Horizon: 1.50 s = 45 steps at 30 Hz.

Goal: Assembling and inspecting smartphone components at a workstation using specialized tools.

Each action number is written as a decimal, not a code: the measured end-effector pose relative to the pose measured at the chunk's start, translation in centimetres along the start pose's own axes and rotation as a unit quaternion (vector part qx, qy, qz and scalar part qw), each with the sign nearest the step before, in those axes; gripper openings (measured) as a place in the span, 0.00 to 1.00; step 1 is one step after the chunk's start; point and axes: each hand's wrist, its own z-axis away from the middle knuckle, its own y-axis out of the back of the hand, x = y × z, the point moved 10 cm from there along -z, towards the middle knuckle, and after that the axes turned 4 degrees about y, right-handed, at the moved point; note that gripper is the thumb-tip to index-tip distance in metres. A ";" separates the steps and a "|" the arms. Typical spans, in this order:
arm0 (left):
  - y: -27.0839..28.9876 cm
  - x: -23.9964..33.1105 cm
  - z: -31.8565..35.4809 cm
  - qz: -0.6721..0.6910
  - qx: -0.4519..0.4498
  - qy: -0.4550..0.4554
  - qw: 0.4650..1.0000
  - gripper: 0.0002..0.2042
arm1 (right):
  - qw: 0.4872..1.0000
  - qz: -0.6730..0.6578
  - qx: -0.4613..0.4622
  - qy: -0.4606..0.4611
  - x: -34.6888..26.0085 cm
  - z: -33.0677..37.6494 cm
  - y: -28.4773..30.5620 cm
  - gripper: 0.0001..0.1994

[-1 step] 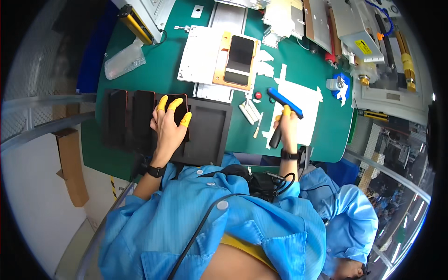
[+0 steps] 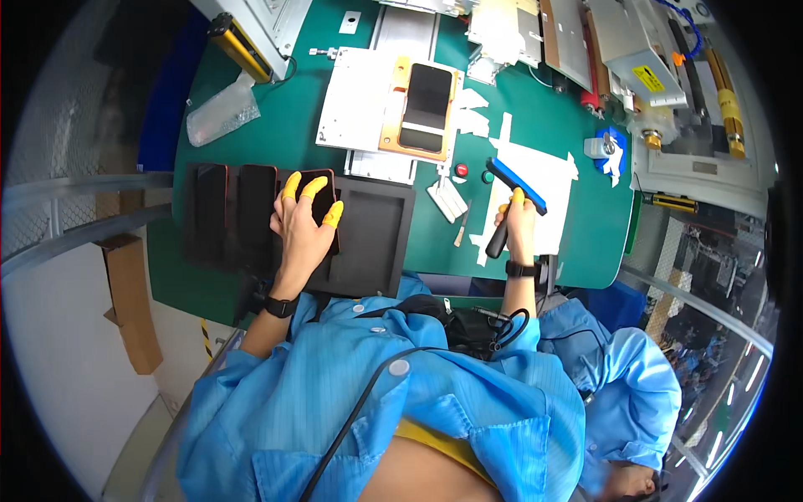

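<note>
My left hand (image 2: 301, 224) lies over a dark phone (image 2: 322, 177) in a black tray (image 2: 381, 243). Yellow finger cots cover its thumb and two fingers, which are spread across the phone; the other fingers are bent at the phone's left side. To the right, my right hand (image 2: 520, 219) is closed round the black handle of a blue roller (image 2: 517, 186). The roller is tilted over a white sheet (image 2: 548, 201) taped to the green table. Whether it touches the sheet I cannot tell.
Two more phones (image 2: 258, 201) lie in the tray's left part. Beyond, a phone (image 2: 427, 96) sits in an orange-framed fixture (image 2: 391, 117) on a white plate. A white block (image 2: 447, 201) and a small brush (image 2: 462, 224) lie between my hands. Another person's blue sleeve (image 2: 640, 393) is at lower right.
My right hand and the roller have shifted slightly to the right. A green round thing now shows beside the roller's far end. My left hand keeps its place on the phone.
</note>
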 end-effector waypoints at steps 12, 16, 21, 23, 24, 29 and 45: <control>-0.7 1.0 0.0 0.010 -0.021 -0.002 1.000 0.20 | 0.990 -0.010 0.141 -0.002 14.3 -6.5 8.7 0.16; -1.0 -0.8 0.1 0.026 -0.031 0.041 0.998 0.20 | 0.985 -0.019 0.170 -0.027 13.3 5.8 1.6 0.19; -1.0 0.5 -1.2 0.020 -0.036 0.018 0.999 0.19 | 0.975 0.066 0.213 -0.004 11.1 -2.6 8.0 0.17; -0.7 1.2 -1.7 0.031 -0.038 0.011 0.999 0.18 | 0.976 -0.002 0.207 -0.064 11.9 -4.5 8.3 0.17; -0.5 1.5 -1.7 0.029 -0.040 0.006 0.999 0.18 | 0.973 -0.034 0.215 -0.079 12.6 -4.3 7.4 0.16; 0.9 -0.8 -1.8 0.045 -0.006 0.038 0.998 0.18 | 0.967 -0.113 0.204 -0.098 13.1 3.7 0.4 0.14; 4.9 -1.2 -3.9 0.078 0.091 0.045 0.992 0.16 | 0.896 0.259 -0.280 0.226 -1.0 15.1 -24.7 0.09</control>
